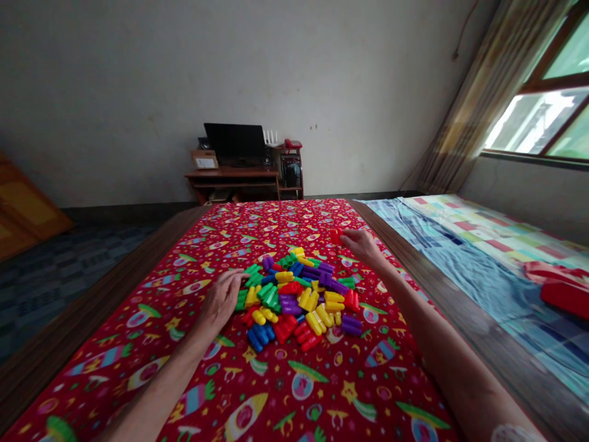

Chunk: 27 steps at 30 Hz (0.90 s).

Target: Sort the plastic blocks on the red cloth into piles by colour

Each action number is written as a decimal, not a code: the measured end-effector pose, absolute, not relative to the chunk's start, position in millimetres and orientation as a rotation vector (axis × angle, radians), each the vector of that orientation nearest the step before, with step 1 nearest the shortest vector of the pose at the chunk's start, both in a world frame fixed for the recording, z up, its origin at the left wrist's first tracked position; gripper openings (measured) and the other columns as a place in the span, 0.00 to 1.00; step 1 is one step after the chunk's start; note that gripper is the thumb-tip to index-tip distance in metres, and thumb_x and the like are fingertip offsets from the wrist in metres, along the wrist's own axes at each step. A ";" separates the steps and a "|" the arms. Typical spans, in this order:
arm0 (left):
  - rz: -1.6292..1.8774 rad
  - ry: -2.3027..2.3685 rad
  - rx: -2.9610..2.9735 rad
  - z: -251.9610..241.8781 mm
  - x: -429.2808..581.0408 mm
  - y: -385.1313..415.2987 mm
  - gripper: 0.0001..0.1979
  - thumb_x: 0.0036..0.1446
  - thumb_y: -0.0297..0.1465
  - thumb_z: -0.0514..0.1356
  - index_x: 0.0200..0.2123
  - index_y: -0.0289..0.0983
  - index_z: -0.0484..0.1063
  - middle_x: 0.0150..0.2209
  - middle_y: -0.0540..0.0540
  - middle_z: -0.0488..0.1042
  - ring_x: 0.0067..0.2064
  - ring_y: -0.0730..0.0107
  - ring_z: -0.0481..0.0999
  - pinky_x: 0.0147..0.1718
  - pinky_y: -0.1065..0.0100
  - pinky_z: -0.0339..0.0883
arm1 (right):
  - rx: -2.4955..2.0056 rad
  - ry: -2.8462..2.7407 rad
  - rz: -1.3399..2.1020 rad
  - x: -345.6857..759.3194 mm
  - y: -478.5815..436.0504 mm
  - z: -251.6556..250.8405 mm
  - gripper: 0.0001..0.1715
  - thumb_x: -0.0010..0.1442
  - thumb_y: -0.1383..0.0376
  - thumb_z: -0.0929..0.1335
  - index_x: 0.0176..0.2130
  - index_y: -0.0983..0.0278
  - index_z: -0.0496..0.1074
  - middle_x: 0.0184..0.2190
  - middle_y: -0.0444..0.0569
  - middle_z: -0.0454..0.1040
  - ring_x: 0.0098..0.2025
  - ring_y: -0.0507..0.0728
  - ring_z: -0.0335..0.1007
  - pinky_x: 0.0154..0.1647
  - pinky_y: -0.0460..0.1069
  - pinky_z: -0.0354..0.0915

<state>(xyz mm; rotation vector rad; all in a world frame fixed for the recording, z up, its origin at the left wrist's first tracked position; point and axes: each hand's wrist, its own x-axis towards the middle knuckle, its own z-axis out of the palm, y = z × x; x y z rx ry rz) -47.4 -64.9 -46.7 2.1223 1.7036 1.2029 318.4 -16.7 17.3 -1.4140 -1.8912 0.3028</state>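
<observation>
A loose heap of plastic toy building blocks (pixel 289 305) in red, yellow, green, blue and purple lies on the red patterned cloth (pixel 299 393). At the heap's left edge is my left hand (pixel 224 299), its fingers stretched toward a green block (pixel 253 277). The fingertips are close to that block; whether they touch it I cannot tell. Beyond the heap, to the right, my right hand (pixel 362 244) pinches a red block (pixel 336 236) between thumb and fingers, apart from the other pieces.
Brown wooden edges (pixel 400 245) flank the cloth. On the right is a bed with a checked cover (pixel 497 227) and a red item (pixel 564 298). By the far wall, a desk (pixel 232 174) carries a monitor (pixel 235 143), a cardboard box (pixel 204 159) and a red telephone (pixel 292 144).
</observation>
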 end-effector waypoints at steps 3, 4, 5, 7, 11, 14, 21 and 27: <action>1.188 1.712 2.123 -45.7 -47.4 -64.9 0.27 0.61 0.45 0.42 0.37 0.37 0.76 0.46 0.40 0.75 0.50 0.59 0.74 0.53 0.59 0.67 | -1.661 -1.763 0.170 348.3 -4.4 3.6 0.18 0.57 0.63 0.61 0.22 0.67 0.71 0.17 0.44 0.68 0.24 0.51 0.63 0.27 0.45 0.55; 1.176 1.714 2.124 -45.3 -47.4 -64.9 0.27 0.61 0.45 0.42 0.37 0.36 0.77 0.46 0.40 0.75 0.50 0.58 0.74 0.54 0.59 0.67 | -1.722 -1.700 0.153 355.4 -1.3 -0.5 0.18 0.56 0.63 0.61 0.23 0.67 0.73 0.18 0.45 0.70 0.25 0.52 0.65 0.28 0.45 0.56; 1.164 1.715 2.126 -44.9 -47.5 -65.0 0.28 0.61 0.46 0.42 0.38 0.35 0.77 0.46 0.39 0.75 0.50 0.58 0.74 0.54 0.59 0.67 | -1.770 -1.630 0.150 360.7 1.5 -3.8 0.17 0.56 0.63 0.61 0.26 0.68 0.75 0.20 0.47 0.72 0.26 0.53 0.67 0.30 0.45 0.57; 1.146 1.716 2.132 -44.3 -47.4 -65.3 0.29 0.61 0.45 0.42 0.39 0.34 0.77 0.46 0.38 0.74 0.50 0.58 0.74 0.54 0.60 0.66 | -1.839 -1.497 0.175 367.2 6.5 -7.5 0.17 0.55 0.63 0.63 0.35 0.69 0.78 0.26 0.50 0.77 0.31 0.56 0.71 0.33 0.46 0.60; 1.169 1.721 2.130 -44.4 -47.0 -66.0 0.28 0.61 0.45 0.42 0.39 0.35 0.76 0.46 0.38 0.74 0.50 0.58 0.74 0.54 0.59 0.66 | -1.895 -1.390 0.175 372.3 11.2 -9.9 0.22 0.55 0.63 0.64 0.45 0.72 0.76 0.36 0.58 0.80 0.38 0.59 0.74 0.38 0.48 0.64; 1.175 1.716 2.141 -44.6 -47.1 -65.9 0.26 0.61 0.45 0.42 0.37 0.37 0.76 0.46 0.40 0.75 0.49 0.59 0.75 0.53 0.58 0.68 | -1.904 -1.427 0.020 373.2 5.9 -6.7 0.21 0.56 0.65 0.62 0.46 0.70 0.76 0.41 0.60 0.79 0.42 0.61 0.74 0.42 0.50 0.63; 1.183 1.711 2.147 -45.7 -47.9 -65.0 0.24 0.61 0.44 0.43 0.36 0.38 0.76 0.45 0.41 0.75 0.49 0.59 0.75 0.52 0.59 0.68 | -1.773 -2.332 0.284 335.3 -35.1 47.6 0.15 0.57 0.69 0.63 0.28 0.68 0.77 0.26 0.49 0.77 0.28 0.52 0.69 0.29 0.45 0.57; 1.189 1.698 2.150 -45.8 -47.4 -65.9 0.23 0.60 0.42 0.44 0.36 0.38 0.76 0.46 0.42 0.75 0.50 0.60 0.74 0.54 0.59 0.67 | -1.724 -2.832 0.319 287.7 -83.1 65.8 0.12 0.52 0.61 0.72 0.36 0.65 0.78 0.33 0.52 0.78 0.32 0.55 0.71 0.26 0.45 0.55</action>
